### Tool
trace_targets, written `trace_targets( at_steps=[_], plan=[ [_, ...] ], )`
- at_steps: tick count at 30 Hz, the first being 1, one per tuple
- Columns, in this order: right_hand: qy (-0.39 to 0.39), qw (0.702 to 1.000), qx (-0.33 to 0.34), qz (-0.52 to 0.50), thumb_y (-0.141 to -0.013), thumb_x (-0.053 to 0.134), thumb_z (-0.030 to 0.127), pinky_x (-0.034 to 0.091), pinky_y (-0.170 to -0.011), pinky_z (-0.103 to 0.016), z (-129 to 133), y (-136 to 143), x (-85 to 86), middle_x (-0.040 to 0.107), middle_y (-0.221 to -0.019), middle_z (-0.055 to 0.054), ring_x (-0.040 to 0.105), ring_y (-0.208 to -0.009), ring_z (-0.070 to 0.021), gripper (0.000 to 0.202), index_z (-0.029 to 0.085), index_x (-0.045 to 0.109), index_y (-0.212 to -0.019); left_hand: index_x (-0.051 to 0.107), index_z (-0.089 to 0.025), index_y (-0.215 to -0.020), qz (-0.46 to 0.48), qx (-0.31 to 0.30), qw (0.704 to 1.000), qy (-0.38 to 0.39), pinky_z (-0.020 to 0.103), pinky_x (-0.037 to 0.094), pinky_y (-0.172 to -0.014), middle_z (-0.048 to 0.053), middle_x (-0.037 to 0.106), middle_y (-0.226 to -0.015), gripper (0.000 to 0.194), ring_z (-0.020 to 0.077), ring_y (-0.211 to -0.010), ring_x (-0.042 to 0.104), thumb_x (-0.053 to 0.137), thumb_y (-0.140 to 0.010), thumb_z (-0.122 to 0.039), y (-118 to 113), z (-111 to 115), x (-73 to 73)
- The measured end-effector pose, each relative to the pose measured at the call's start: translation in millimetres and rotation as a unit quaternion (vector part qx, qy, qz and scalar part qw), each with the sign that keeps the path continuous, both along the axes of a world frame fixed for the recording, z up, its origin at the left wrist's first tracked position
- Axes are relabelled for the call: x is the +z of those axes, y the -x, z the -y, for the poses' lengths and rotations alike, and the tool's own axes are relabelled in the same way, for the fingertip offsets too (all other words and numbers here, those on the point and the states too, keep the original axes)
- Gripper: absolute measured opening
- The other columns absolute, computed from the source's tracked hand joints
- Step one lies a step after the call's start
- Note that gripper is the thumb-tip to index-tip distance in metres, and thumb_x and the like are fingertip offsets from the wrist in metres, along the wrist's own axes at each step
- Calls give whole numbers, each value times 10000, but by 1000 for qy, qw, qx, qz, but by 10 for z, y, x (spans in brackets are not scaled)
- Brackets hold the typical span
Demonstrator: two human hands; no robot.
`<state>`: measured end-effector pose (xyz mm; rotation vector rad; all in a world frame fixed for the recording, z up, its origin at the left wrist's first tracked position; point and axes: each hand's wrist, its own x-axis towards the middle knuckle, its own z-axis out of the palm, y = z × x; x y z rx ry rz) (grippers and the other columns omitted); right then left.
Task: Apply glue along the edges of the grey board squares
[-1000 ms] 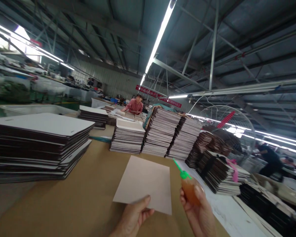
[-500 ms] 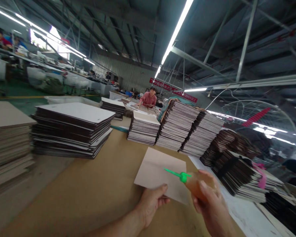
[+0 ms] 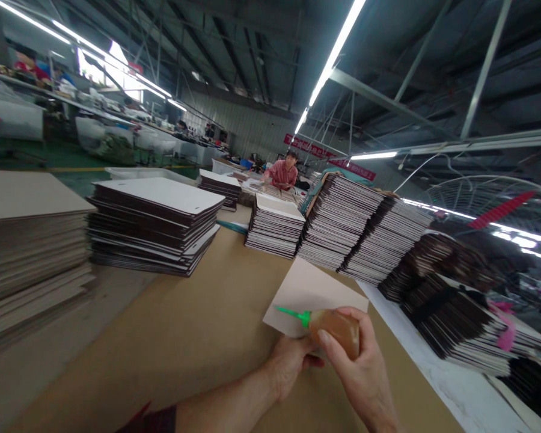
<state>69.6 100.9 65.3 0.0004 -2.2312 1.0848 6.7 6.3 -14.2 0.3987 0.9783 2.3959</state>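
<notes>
My right hand (image 3: 360, 361) is wrapped round a squeeze bottle (image 3: 336, 329) of amber-brown liquid, held tilted with its green nozzle (image 3: 293, 314) pointing left. The nozzle is over a pale beige board (image 3: 313, 285); whether its tip touches the surface I cannot tell. My left hand (image 3: 293, 364) grips the near edge of that board, and the bottle partly hides its fingers. Beneath both hands lies a brown-covered table (image 3: 198, 337).
Stacks of dark-edged white boards (image 3: 157, 222) stand at the left and in a row (image 3: 342, 222) behind the beige board. A beige stack (image 3: 27, 240) rises at far left, strapped dark bundles (image 3: 455, 319) at right. A person in a red shirt (image 3: 282, 173) leans over a table beyond.
My right hand has brought the bottle left, across the board and nearer my left hand. The board has turned slightly. The whole view has swung a little to the left.
</notes>
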Motion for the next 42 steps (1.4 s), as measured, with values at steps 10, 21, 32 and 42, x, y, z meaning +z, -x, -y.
trace_targets(
  at_steps=[10, 21, 32, 42],
  plan=[
    [-43, 999, 18, -8, -798, 657, 455, 450, -753, -305, 60, 16, -14, 576, -971, -17, 580, -834, -221, 400, 227, 486, -1078, 650, -184, -1095, -22, 13, 1000, 15, 272, 452, -660, 110, 685, -1052, 384, 240, -907, 612, 707, -738, -312, -25, -3, 14],
    [-81, 996, 22, -11, -840, 629, 469, 437, -781, -292, 88, -39, 43, 538, -1031, -14, 550, -898, -211, 364, 235, 477, -1074, 675, -160, -1044, -41, 14, 999, 24, 332, 485, -711, 130, 690, -1030, 371, 280, -920, 614, 724, -715, -326, -50, 13, 44],
    [-138, 989, 46, -30, -867, 605, 419, 448, -767, -264, 119, -75, 160, 517, -1046, 0, 535, -923, -191, 287, 250, 484, -1065, 664, -170, -1060, -63, 3, 998, 18, 350, 477, -767, 98, 684, -998, 394, 236, -879, 604, 715, -725, -372, -46, 36, 79],
    [-126, 990, 58, -17, -861, 608, 410, 432, -777, -241, 112, -83, 126, 509, -1057, 24, 525, -931, -171, 281, 265, 485, -1067, 678, -179, -1039, -85, 3, 996, 9, 344, 463, -767, 87, 682, -987, 349, 228, -872, 596, 691, -744, -367, -59, 63, 121]
  ],
)
